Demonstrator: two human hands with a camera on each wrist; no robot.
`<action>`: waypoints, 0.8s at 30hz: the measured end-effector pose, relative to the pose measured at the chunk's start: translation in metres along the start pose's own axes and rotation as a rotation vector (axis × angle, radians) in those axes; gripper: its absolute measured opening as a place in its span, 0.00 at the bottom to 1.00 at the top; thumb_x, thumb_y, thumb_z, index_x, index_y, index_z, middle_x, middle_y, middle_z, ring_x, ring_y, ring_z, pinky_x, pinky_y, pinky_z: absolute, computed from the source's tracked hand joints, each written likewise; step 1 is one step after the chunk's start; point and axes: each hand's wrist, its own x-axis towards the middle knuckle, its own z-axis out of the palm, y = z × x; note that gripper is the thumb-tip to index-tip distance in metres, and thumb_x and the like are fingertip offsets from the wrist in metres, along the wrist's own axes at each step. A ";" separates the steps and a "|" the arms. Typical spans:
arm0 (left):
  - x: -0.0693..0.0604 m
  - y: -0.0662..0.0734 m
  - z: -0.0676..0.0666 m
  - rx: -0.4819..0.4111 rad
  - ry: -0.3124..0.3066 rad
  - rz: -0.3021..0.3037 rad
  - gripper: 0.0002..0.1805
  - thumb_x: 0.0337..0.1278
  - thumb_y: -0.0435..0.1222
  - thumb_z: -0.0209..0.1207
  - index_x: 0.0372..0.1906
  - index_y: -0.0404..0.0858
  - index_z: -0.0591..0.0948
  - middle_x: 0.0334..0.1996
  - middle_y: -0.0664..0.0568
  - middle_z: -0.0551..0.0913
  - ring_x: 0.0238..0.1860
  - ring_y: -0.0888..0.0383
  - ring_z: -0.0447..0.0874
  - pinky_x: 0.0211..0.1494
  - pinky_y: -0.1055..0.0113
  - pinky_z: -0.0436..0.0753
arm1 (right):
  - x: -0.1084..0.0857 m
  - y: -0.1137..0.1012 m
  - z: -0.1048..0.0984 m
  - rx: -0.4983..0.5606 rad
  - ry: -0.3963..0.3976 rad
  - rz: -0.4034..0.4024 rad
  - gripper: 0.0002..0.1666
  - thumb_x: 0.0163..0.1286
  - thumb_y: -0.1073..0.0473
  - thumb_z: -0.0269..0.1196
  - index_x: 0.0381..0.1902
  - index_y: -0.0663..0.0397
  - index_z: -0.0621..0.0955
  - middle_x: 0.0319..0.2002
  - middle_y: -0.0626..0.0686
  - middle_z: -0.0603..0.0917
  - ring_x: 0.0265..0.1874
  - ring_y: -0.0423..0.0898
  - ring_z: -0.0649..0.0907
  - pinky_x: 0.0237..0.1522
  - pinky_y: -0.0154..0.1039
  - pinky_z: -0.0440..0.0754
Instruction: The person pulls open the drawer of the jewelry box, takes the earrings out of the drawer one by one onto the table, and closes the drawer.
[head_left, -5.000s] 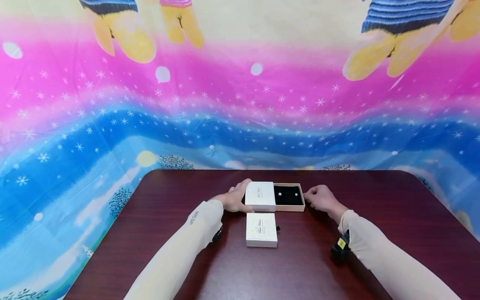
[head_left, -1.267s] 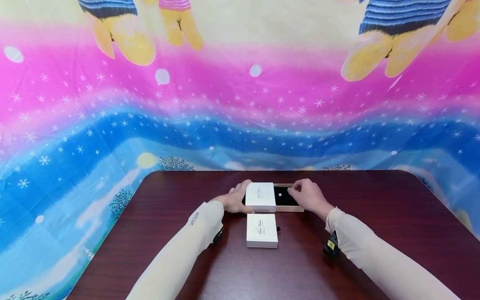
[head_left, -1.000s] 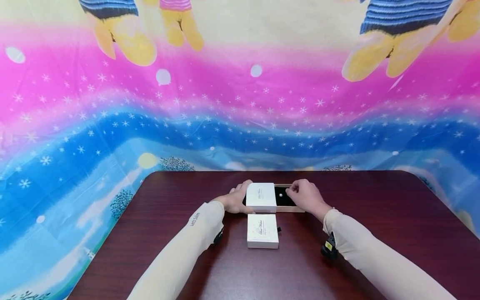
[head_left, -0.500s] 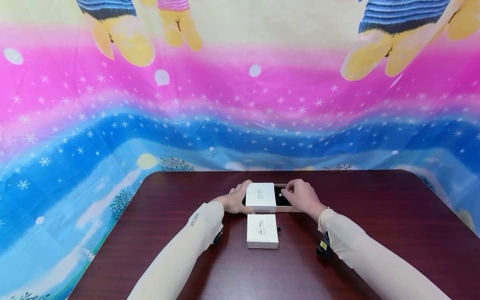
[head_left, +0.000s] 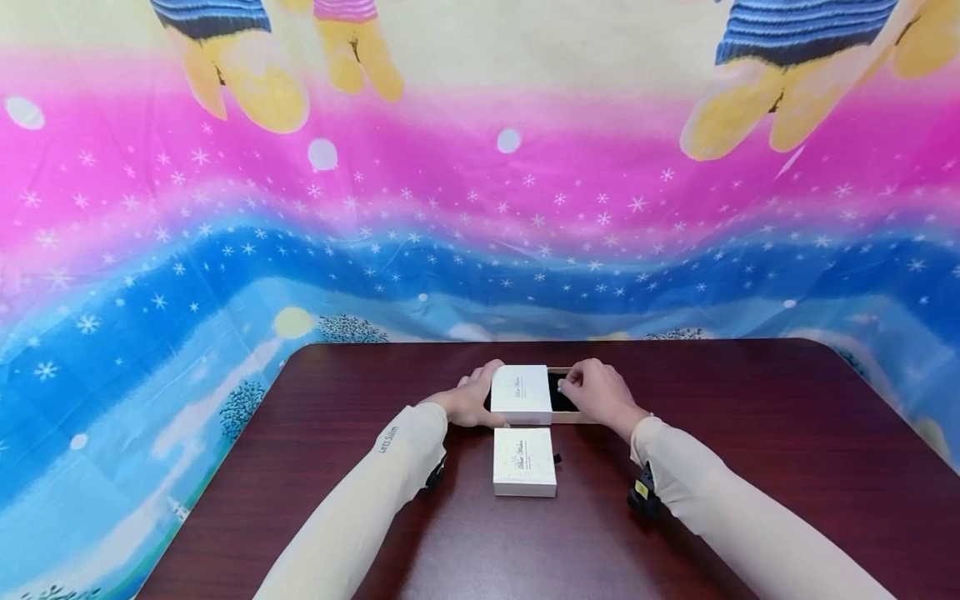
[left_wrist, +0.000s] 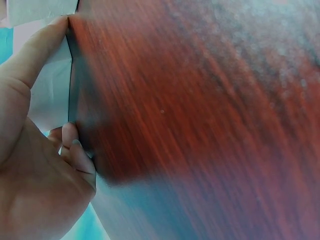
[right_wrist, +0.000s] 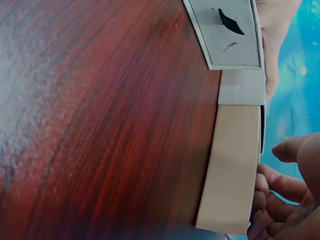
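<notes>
A left hand grips a white cover at center frame, thumb on the near side, while the right hand bends over the drawer sliding out of it. In the past second the right hand has shifted leftward, from the right part of the black pad to the part nearest the cover; work appears to center on the stud there, a pale speck at the fingertips. The right hand's fingers are curled, but whether they pinch the stud cannot be told. Cover and drawer lie flat on the table, their shared long axis running left to right, the drawer's outer end pointing to the right of the frame. A second box sits just below, its black tab also pointing right.
</notes>
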 end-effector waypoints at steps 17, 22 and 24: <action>-0.003 0.003 -0.002 0.000 -0.020 -0.020 0.61 0.56 0.50 0.70 0.82 0.49 0.39 0.81 0.46 0.46 0.80 0.41 0.45 0.80 0.47 0.52 | 0.003 -0.004 0.005 -0.079 -0.003 0.004 0.15 0.70 0.55 0.63 0.23 0.53 0.82 0.14 0.46 0.71 0.15 0.43 0.70 0.24 0.38 0.67; -0.006 0.007 -0.004 0.003 -0.026 -0.019 0.60 0.57 0.49 0.69 0.82 0.47 0.39 0.81 0.44 0.47 0.79 0.41 0.47 0.80 0.47 0.53 | 0.003 -0.005 0.006 -0.086 -0.007 0.008 0.13 0.70 0.56 0.64 0.25 0.53 0.83 0.14 0.47 0.71 0.15 0.43 0.70 0.24 0.38 0.66; -0.007 0.008 -0.004 0.007 -0.026 -0.012 0.60 0.57 0.49 0.70 0.81 0.46 0.39 0.80 0.44 0.48 0.78 0.41 0.49 0.79 0.48 0.54 | 0.004 -0.005 0.006 -0.088 -0.007 0.011 0.12 0.69 0.56 0.64 0.26 0.53 0.83 0.14 0.47 0.72 0.15 0.43 0.70 0.24 0.37 0.66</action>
